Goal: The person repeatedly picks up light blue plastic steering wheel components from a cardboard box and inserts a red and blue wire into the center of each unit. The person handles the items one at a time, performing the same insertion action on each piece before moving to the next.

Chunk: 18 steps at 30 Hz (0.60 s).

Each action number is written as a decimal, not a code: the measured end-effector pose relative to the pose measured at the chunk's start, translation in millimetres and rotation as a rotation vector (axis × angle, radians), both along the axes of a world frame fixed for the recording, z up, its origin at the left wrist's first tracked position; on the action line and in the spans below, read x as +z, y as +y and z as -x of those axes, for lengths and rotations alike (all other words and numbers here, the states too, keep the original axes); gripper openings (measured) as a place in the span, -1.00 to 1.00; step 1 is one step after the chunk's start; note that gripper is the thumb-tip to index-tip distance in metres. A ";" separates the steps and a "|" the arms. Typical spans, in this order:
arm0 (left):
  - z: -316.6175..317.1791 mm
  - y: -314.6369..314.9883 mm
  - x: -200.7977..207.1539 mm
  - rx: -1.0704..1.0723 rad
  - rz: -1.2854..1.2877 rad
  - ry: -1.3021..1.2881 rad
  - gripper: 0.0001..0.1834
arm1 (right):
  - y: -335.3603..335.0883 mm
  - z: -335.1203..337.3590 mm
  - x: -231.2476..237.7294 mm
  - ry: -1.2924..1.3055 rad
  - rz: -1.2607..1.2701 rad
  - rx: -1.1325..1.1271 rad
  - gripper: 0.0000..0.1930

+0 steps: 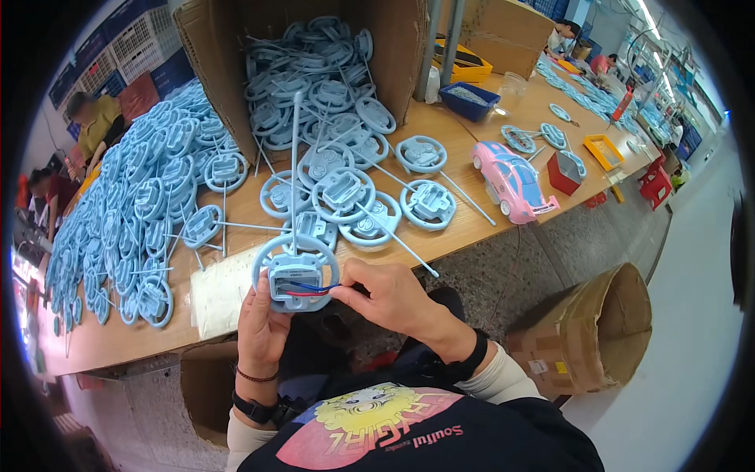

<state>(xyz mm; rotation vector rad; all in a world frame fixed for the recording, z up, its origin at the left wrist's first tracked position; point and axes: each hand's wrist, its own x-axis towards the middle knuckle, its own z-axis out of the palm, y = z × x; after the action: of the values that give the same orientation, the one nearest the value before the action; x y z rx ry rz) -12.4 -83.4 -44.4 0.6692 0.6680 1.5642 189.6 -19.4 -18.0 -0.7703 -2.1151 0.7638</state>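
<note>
A light-blue toy steering wheel (273,250) with a long antenna (296,173) pointing away from me is held over the table's near edge. My left hand (263,326) grips its lower left rim, fingers partly hidden beneath it. In the middle of the wheel is an open rectangular compartment, where red and blue wires (318,289) lie. With thumb and forefinger, my right hand (393,297) pinches the ends of those wires at the compartment's right side. Just beyond, several more blue steering wheels (344,195) lie on the wooden table.
An upturned cardboard box (393,63) spills blue wheels, and a large heap (141,204) covers the left side. A pink toy car (511,181), a red box (563,173) and a blue bin (469,102) stand to the right. An open carton (550,346) sits on the floor.
</note>
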 end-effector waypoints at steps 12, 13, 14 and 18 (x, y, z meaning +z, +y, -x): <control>12.8 -9.7 -11.3 -0.156 0.019 -0.105 -0.54 | -8.9 5.0 2.7 -0.050 0.081 0.099 -0.80; 14.7 -11.7 -10.5 -0.141 0.022 -0.096 -0.56 | -10.1 8.3 1.2 -0.042 0.089 0.100 -0.80; 17.8 -12.9 -10.1 -0.129 0.024 -0.088 -0.57 | -11.1 10.7 0.0 -0.035 0.096 0.098 -0.80; 60.5 -54.4 -20.4 0.092 0.050 0.089 -0.63 | -9.5 11.7 -10.2 -0.069 0.162 0.097 -0.76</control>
<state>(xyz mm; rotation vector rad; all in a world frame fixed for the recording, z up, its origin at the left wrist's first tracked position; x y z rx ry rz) -72.9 -137.7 -64.8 0.6822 0.8118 1.6044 177.9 -28.9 -28.2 -0.7936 -2.1848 0.9832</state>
